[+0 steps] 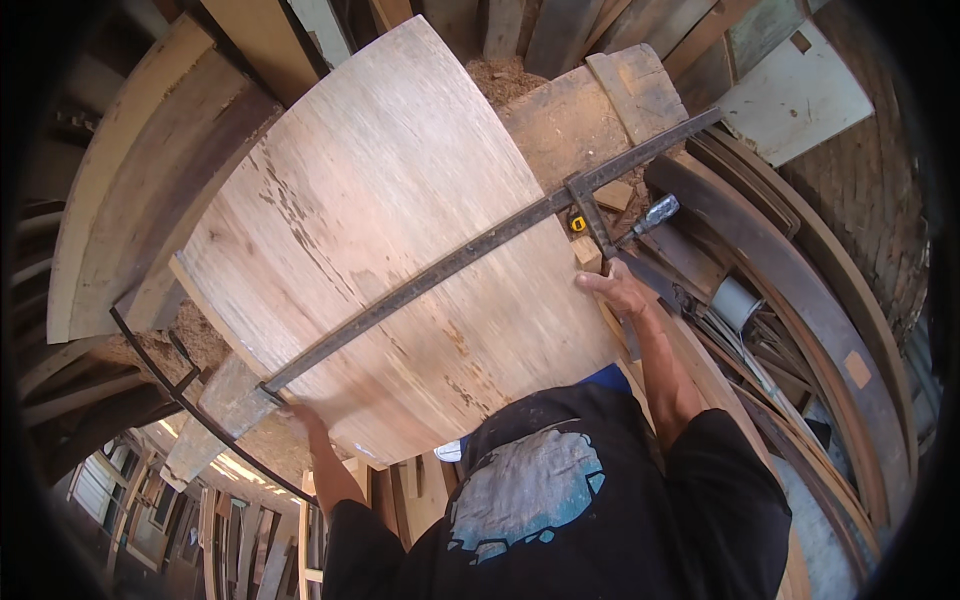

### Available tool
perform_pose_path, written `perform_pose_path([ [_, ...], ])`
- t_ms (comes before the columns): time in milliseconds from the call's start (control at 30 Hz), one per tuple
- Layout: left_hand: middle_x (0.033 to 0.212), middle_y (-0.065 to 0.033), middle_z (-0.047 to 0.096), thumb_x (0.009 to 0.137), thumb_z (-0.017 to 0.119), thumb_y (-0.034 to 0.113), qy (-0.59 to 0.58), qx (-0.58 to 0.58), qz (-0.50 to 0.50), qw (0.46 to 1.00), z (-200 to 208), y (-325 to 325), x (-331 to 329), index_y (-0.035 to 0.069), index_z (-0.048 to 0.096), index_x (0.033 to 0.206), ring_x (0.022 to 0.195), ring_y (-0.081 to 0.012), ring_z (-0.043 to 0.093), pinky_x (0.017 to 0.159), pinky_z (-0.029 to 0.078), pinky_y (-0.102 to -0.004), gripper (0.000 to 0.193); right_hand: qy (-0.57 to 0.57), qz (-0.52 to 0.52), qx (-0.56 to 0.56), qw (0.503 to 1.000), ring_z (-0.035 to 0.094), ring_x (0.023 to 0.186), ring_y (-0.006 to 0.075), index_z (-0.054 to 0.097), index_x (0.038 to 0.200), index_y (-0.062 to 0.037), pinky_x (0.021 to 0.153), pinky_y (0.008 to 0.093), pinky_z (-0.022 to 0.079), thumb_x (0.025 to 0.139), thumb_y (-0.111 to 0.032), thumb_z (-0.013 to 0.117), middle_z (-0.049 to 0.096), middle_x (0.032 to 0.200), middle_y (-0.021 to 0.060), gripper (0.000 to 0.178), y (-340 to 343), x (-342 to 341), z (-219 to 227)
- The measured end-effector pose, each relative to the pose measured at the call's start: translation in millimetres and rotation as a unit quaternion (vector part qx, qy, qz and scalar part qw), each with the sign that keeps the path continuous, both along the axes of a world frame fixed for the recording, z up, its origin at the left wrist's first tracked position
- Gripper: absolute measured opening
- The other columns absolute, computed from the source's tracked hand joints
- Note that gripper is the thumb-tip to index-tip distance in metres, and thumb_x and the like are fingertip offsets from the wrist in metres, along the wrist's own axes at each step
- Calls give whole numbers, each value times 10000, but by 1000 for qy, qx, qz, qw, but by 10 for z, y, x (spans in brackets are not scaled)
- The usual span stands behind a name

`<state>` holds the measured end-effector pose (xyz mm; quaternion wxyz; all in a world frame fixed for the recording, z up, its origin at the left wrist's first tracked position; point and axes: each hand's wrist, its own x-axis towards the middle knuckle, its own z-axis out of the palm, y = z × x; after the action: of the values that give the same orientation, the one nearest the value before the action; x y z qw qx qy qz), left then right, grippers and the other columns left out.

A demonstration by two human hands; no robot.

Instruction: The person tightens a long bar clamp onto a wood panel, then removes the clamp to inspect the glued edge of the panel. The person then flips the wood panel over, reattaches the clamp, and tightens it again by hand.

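Observation:
A wide pale wooden panel [400,200] lies in front of me, with dark specks in its grain. Diagonally over it runs a long dark metal bar clamp [430,275]. My left hand [305,418] is closed at the clamp's lower left end, by the panel's edge; its fingertips are partly hidden. At the right edge, my right hand [622,290] pinches a small wood block [587,254] beside the clamp's sliding jaw [592,215]. The clamp's screw handle [655,217] points outward to the right.
A small yellow-and-black tape measure [577,222] sits near the jaw. Another dark bar clamp [190,405] is at the left. Curved boards [150,190] stand at the left, and dark curved timbers [800,290] at the right. A rough plank [580,125] lies behind, with sawdust around.

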<state>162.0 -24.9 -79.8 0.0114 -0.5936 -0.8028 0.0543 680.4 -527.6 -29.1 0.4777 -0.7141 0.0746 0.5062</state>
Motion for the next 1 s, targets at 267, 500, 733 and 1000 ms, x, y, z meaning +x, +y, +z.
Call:
perform_pose_path([
  [267, 1136, -281, 589, 965, 220, 490, 61, -57, 30, 996, 253, -116, 450, -26, 551, 1175, 1027, -456, 579, 857, 482, -536, 648, -15, -81, -7, 997, 538, 758, 99, 594, 999, 11, 669, 272, 445, 763, -314, 741, 588, 866, 0, 428, 1, -91, -142],
  [500, 1067, -280, 618, 967, 226, 476, 76, -60, 41, 994, 313, -166, 510, -14, 587, 1110, 988, -432, 607, 825, 499, -534, 625, -47, -48, -89, 994, 533, 793, 132, 575, 992, 51, 679, 280, 439, 728, -447, 758, 579, 871, 42, 593, 160, -41, 156],
  [733, 1016, -252, 646, 968, 232, 494, 43, -34, 75, 996, 11, -17, 40, 50, 587, 1157, 917, -441, 630, 754, 534, -526, 599, -34, -5, -102, 994, 497, 918, 128, 539, 1079, 66, 752, 303, 417, 737, -479, 741, 558, 985, 84, 674, 345, 124, 471],
  [1000, 1144, -189, 607, 982, 313, 373, 32, -63, 61, 996, -133, 70, -233, 82, 438, 1310, 978, -337, 634, 749, 554, -450, 456, 133, -378, 111, 910, 581, 872, 166, 589, 999, -105, 827, 354, 471, 824, -361, 663, 595, 898, 38, 318, -432, 186, -155],
])
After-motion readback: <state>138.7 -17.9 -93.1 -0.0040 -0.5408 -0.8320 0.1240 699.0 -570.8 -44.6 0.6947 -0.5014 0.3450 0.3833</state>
